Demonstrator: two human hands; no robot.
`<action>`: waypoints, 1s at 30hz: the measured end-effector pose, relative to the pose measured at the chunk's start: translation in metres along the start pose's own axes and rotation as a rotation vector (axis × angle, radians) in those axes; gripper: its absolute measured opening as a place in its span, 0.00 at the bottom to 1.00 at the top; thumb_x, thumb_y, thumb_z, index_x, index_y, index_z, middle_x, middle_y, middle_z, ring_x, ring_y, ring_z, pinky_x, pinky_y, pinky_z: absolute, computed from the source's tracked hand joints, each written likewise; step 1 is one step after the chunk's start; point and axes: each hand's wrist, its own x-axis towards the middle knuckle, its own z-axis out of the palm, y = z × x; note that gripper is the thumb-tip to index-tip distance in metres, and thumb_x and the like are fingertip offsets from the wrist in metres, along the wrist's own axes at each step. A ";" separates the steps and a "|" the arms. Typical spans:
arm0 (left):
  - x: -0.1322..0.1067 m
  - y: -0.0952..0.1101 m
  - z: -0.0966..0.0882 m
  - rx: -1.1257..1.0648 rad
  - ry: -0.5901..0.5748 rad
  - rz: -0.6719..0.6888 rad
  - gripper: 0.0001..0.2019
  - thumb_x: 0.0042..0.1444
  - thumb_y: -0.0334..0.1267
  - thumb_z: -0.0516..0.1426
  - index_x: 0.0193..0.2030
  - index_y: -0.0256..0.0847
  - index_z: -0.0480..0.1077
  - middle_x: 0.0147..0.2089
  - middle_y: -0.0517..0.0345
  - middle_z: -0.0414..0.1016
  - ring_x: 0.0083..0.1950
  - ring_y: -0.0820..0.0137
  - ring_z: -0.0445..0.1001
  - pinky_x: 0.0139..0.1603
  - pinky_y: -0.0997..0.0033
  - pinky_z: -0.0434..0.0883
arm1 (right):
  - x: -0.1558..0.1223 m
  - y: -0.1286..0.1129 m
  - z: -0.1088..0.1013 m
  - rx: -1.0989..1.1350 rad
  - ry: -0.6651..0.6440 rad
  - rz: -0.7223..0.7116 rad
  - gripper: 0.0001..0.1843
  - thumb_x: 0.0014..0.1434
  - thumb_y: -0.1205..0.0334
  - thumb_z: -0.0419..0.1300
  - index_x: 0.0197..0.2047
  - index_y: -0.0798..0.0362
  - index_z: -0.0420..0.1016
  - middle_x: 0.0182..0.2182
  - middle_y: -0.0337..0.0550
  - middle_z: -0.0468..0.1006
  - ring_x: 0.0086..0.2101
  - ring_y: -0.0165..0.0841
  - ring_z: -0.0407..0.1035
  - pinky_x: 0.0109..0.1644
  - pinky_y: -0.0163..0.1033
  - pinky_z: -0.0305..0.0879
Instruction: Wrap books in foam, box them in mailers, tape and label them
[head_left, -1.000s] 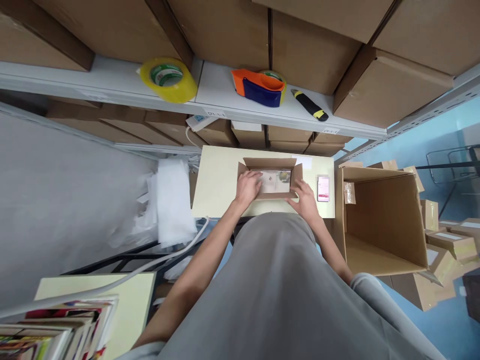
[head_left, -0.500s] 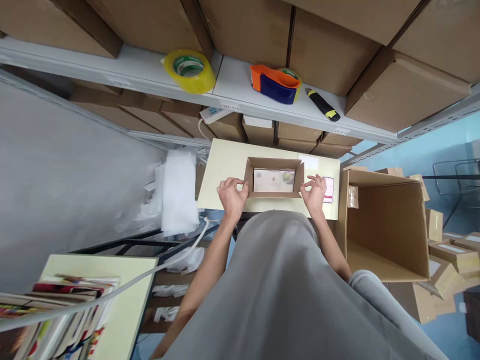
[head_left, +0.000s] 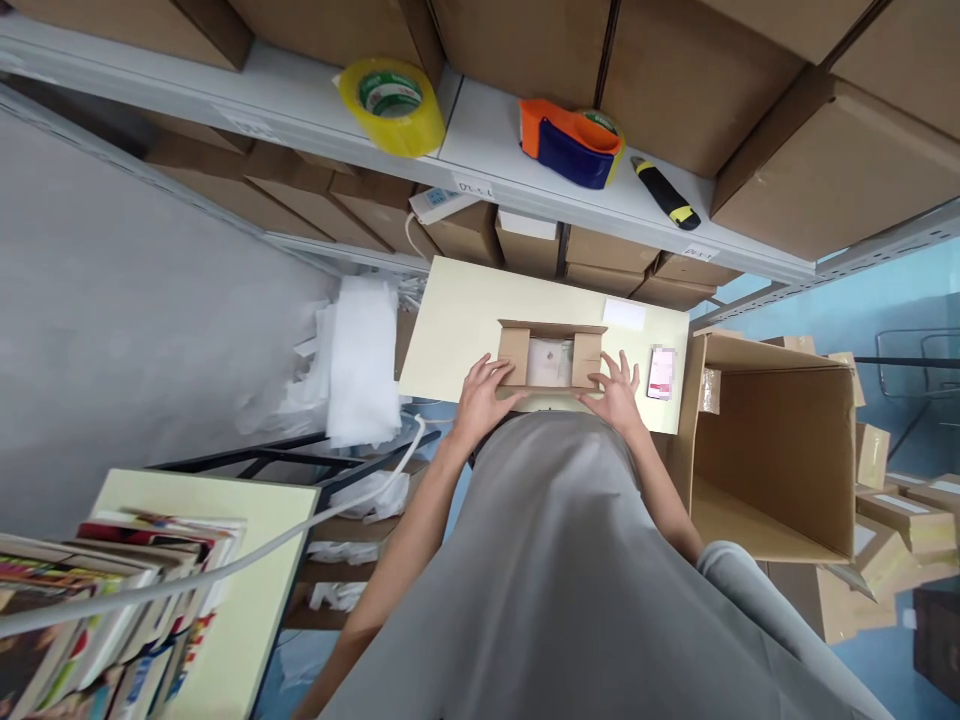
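Observation:
A small brown cardboard box [head_left: 551,356] lies on the pale yellow table [head_left: 465,320] in front of me. Its two side flaps are folded inward, and a pale item [head_left: 550,358] shows in the gap between them. My left hand [head_left: 484,385] rests with spread fingers on the box's near left corner. My right hand [head_left: 619,385] lies with spread fingers at the near right corner. Neither hand grips anything.
A phone [head_left: 661,372] and a white slip [head_left: 624,314] lie on the table's right side. A large open carton [head_left: 765,440] stands to the right. The shelf above holds yellow tape [head_left: 391,103], an orange tape dispenser [head_left: 571,145] and a utility knife [head_left: 664,192]. Foam sheets [head_left: 360,360] and books [head_left: 112,610] lie left.
My hands moved from inside the box to its side flaps, then folded them inward and now lie flat on its near edge. The view tilted slightly.

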 end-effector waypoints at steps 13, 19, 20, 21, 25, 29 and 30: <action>0.059 0.005 -0.011 0.054 0.067 0.101 0.41 0.61 0.41 0.72 0.79 0.41 0.67 0.81 0.35 0.69 0.86 0.40 0.59 0.86 0.38 0.60 | 0.052 0.016 -0.006 0.011 0.156 0.034 0.34 0.70 0.50 0.70 0.75 0.46 0.74 0.79 0.62 0.66 0.84 0.59 0.47 0.84 0.79 0.34; 0.040 0.004 0.002 -0.051 0.160 -0.070 0.09 0.70 0.43 0.65 0.50 0.45 0.85 0.63 0.42 0.80 0.71 0.48 0.77 0.78 0.43 0.72 | 0.039 0.020 0.003 0.110 0.175 0.078 0.13 0.75 0.49 0.67 0.48 0.48 0.88 0.72 0.56 0.78 0.81 0.56 0.55 0.85 0.75 0.42; 0.040 0.004 0.006 -0.092 0.194 -0.121 0.09 0.70 0.43 0.64 0.49 0.44 0.85 0.63 0.42 0.80 0.68 0.49 0.79 0.75 0.45 0.75 | 0.040 0.020 0.006 0.147 0.181 0.112 0.12 0.74 0.50 0.67 0.47 0.48 0.88 0.70 0.56 0.80 0.79 0.55 0.59 0.84 0.73 0.47; 0.041 0.004 0.011 -0.138 0.229 -0.175 0.09 0.70 0.41 0.64 0.49 0.43 0.85 0.62 0.42 0.80 0.65 0.51 0.81 0.71 0.48 0.79 | 0.041 0.021 0.009 0.185 0.183 0.144 0.11 0.74 0.51 0.67 0.47 0.48 0.88 0.68 0.56 0.82 0.77 0.54 0.62 0.83 0.70 0.53; 0.051 -0.002 0.023 -0.326 0.319 -0.396 0.14 0.65 0.39 0.67 0.56 0.40 0.82 0.62 0.43 0.82 0.53 0.59 0.86 0.58 0.56 0.85 | 0.047 0.021 0.017 0.320 0.193 0.230 0.09 0.71 0.53 0.69 0.45 0.48 0.87 0.64 0.56 0.86 0.70 0.51 0.73 0.77 0.60 0.66; 0.059 -0.017 0.029 -0.537 0.308 -0.555 0.18 0.58 0.37 0.71 0.55 0.39 0.79 0.57 0.43 0.86 0.52 0.59 0.87 0.62 0.56 0.85 | 0.051 0.024 0.025 0.446 0.179 0.341 0.12 0.67 0.50 0.69 0.47 0.48 0.84 0.60 0.53 0.88 0.61 0.49 0.82 0.67 0.53 0.76; 0.060 -0.021 0.030 -0.579 0.296 -0.566 0.18 0.58 0.37 0.72 0.53 0.39 0.79 0.56 0.44 0.87 0.53 0.58 0.88 0.62 0.55 0.85 | 0.052 0.026 0.027 0.481 0.173 0.385 0.15 0.66 0.49 0.70 0.51 0.48 0.83 0.60 0.54 0.88 0.58 0.48 0.84 0.63 0.51 0.78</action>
